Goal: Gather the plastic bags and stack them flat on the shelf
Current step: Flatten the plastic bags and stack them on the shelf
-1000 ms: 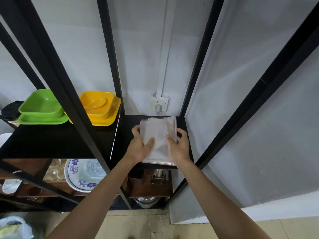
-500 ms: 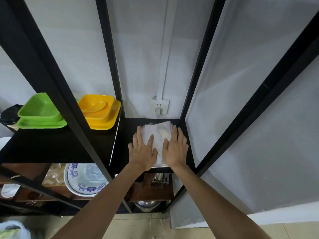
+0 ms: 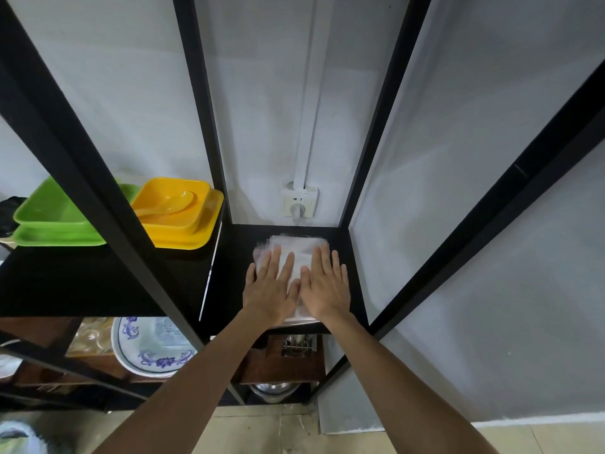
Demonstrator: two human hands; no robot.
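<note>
A flat stack of clear plastic bags [image 3: 296,253] lies on the black shelf [image 3: 230,273] in the narrow right bay of the rack. My left hand [image 3: 270,288] rests palm down on the stack's left half with its fingers spread. Beside it, my right hand [image 3: 327,286] lies palm down on the right half, fingers spread too. The two thumbs nearly touch. Both hands cover most of the stack; only its far edge and near edge show.
Black rack posts [image 3: 376,119] frame the bay. A wall socket with a plug [image 3: 298,203] sits just behind the shelf. Yellow dishes [image 3: 178,214] and green dishes [image 3: 52,217] stand on the left shelf. A blue-patterned plate [image 3: 150,345] and metal items lie below.
One second ago both hands gripped the stack by its sides, tilted up. They laid it down flat on the shelf and now press on top with open palms, slid slightly farther in.
</note>
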